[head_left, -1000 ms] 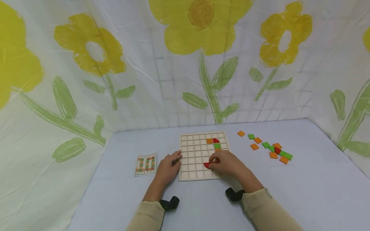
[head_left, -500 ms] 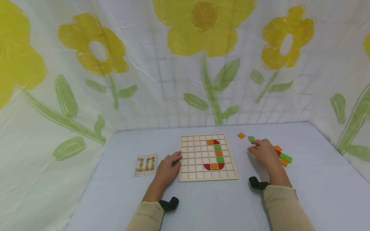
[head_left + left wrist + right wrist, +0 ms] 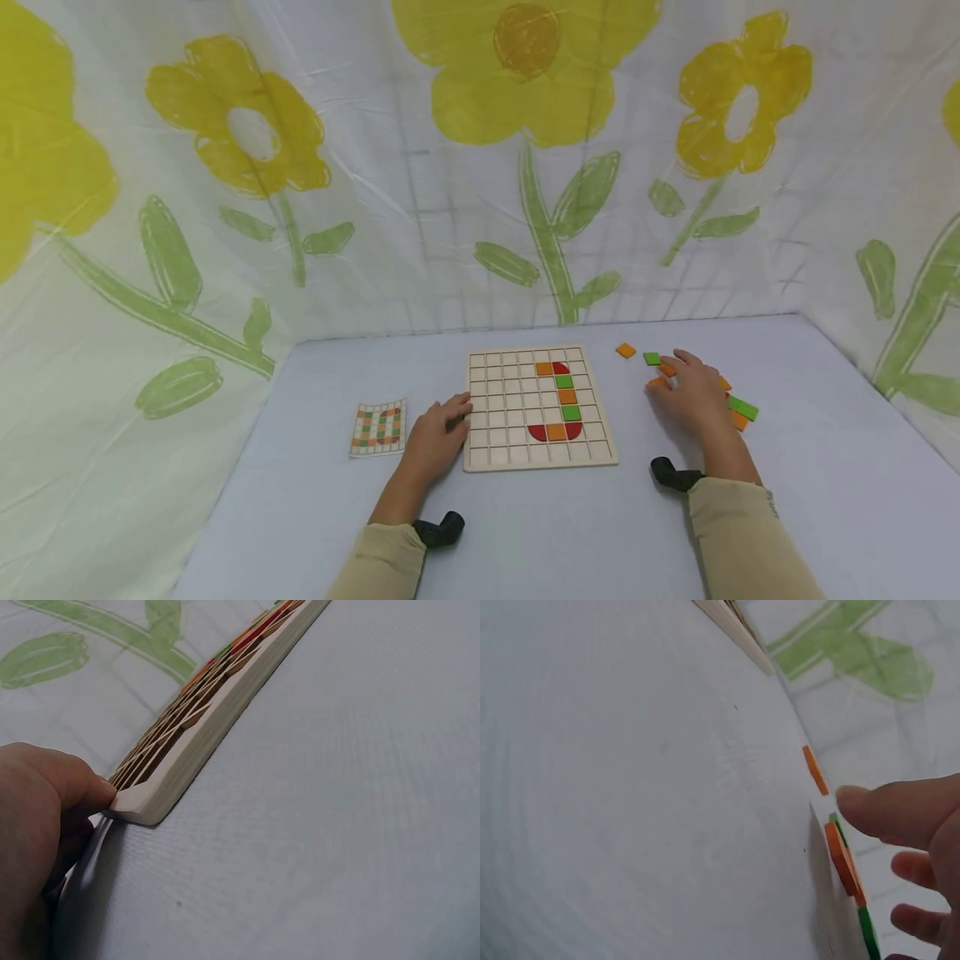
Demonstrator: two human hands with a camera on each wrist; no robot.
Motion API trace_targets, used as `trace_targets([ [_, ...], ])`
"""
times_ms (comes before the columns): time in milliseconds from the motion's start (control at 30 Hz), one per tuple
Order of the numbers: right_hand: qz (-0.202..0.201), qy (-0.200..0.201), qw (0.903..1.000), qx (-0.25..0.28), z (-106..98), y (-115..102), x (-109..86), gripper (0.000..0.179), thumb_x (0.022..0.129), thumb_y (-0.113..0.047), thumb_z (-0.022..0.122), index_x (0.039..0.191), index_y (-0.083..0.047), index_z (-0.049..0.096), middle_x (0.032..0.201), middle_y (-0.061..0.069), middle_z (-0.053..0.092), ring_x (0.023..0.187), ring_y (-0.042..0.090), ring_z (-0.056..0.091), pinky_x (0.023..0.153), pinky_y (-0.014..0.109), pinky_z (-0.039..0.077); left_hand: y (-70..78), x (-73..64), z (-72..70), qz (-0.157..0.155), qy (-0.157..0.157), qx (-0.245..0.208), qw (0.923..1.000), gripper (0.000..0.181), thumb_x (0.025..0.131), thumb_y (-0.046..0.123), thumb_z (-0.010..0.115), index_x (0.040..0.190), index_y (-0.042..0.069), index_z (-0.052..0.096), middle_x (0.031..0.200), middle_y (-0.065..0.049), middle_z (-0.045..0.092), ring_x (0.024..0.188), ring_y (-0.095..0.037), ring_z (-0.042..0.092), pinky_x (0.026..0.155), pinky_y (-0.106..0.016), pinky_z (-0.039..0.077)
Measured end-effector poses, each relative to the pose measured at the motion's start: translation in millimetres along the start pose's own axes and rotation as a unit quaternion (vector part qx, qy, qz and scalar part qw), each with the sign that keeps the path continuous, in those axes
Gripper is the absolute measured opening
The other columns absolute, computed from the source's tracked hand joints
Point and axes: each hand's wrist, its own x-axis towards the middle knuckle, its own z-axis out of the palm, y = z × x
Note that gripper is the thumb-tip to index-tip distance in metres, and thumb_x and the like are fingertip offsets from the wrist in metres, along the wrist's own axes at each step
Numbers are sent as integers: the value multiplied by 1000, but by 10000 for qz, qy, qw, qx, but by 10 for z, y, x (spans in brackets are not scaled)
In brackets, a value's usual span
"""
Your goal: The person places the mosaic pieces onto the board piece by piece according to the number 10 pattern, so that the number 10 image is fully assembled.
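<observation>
A pale wooden grid board (image 3: pixel 496 457) carries orange, green and red tiles set in a hook-shaped line on its right half. My left hand (image 3: pixel 435 435) rests at the board's left edge, its fingertips touching the rim. In the left wrist view a digit of that hand (image 3: pixel 52 787) meets the board's corner (image 3: pixel 142 804). My right hand (image 3: pixel 688 400) is over the loose tiles at the right, fingers spread and slightly bent, partly covering them. Near its thumb in the right wrist view are an orange tile (image 3: pixel 841 859) and a green tile (image 3: pixel 868 934); none shows between the fingers.
A small printed pattern card (image 3: pixel 378 427) lies left of the board. Loose tiles beyond the right hand include an orange tile (image 3: pixel 626 351), a green tile (image 3: pixel 652 358) and another green tile (image 3: pixel 742 407). A flowered curtain (image 3: pixel 360 292) borders the table's far edge.
My right hand has left the red tile now lying on the board and moved right to the loose tiles, lately shifting slightly over them. The left hand has stayed at the board's edge.
</observation>
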Motion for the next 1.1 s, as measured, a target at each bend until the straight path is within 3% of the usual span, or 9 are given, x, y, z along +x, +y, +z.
trace_targets([
  [167, -359, -627, 9974, -11, 82, 7, 41, 76, 93, -42, 63, 149, 2, 35, 160, 28, 16, 143, 58, 8, 112, 76, 7, -3, -4, 1, -17, -24, -12, 10000, 32, 97, 17, 60, 127, 9, 67, 145, 3, 54, 139, -24, 46, 121, -50, 26],
  [300, -356, -774, 9964, 38, 108, 7, 28, 76, 92, -49, 62, 149, -4, 38, 161, 24, 19, 144, 56, 6, 110, 79, 1, -1, -6, 1, -5, -24, -54, 10000, 32, 97, 17, 60, 127, 9, 67, 145, 2, 54, 139, -24, 46, 122, -50, 25],
  [400, -352, -656, 9970, 235, 106, -16, 15, 65, 94, -45, 62, 145, -7, 47, 157, 21, 31, 145, 51, 16, 113, 74, 9, 2, -6, -2, -15, -31, -59, 10000, 32, 97, 17, 60, 128, 9, 66, 145, 2, 54, 139, -24, 45, 122, -50, 25],
  [567, -82, -330, 9971, 684, 74, -73, -9, 46, 93, -30, 66, 133, -9, 59, 140, 21, 52, 131, 43, 42, 108, 64, 36, 9, -7, -8, -39, -56, -39, 10000, 33, 97, 17, 60, 129, 9, 66, 146, 2, 53, 140, -24, 43, 122, -51, 25],
  [900, -337, -449, 9966, 603, 65, -138, 4, 38, 93, -17, 67, 127, -2, 63, 134, 24, 57, 125, 44, 49, 106, 62, 40, 18, -3, -8, -56, -37, 44, 10000, 33, 97, 17, 60, 128, 9, 66, 145, 3, 54, 139, -23, 46, 122, -50, 25],
  [1100, -317, -399, 9973, 536, 90, -212, 9, 36, 90, -19, 70, 123, -3, 67, 120, 20, 64, 105, 35, 55, 96, 55, 49, 39, -3, -17, -100, -41, 74, 9999, 33, 97, 17, 60, 128, 9, 66, 145, 2, 54, 138, -22, 46, 122, -48, 24],
])
